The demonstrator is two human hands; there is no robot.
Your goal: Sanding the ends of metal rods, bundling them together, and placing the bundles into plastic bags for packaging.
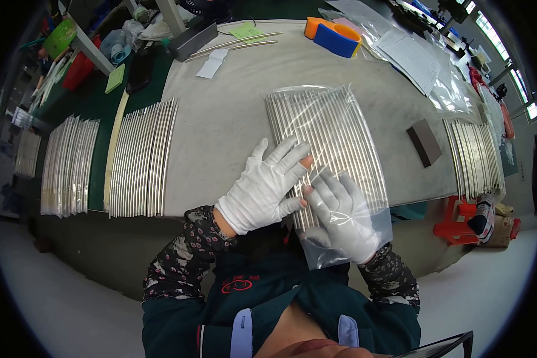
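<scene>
Slim silver metal rods point(340, 134) lie side by side in a clear plastic bag point(379, 224), near the middle of the table's front edge. My left hand point(262, 188), in a white glove with some bare fingertips, rests on the bag's left side, fingers spread. My right hand point(343, 218), gloved alike, lies over the near ends of the rods with its fingers stretched out. Clear film with bright reflections seems to cover the right hand, as if it were inside the bag's near end. The bag's near edge hangs past the table edge.
Loose rods point(143, 158) lie in a row at left, beside bagged rods point(70, 164). More bagged rods point(474, 158) lie at right, near a dark block point(424, 143). Orange and blue tape rings point(337, 39), papers point(406, 59) and a grey box point(194, 42) stand farther back. A red stool point(456, 224) is at right.
</scene>
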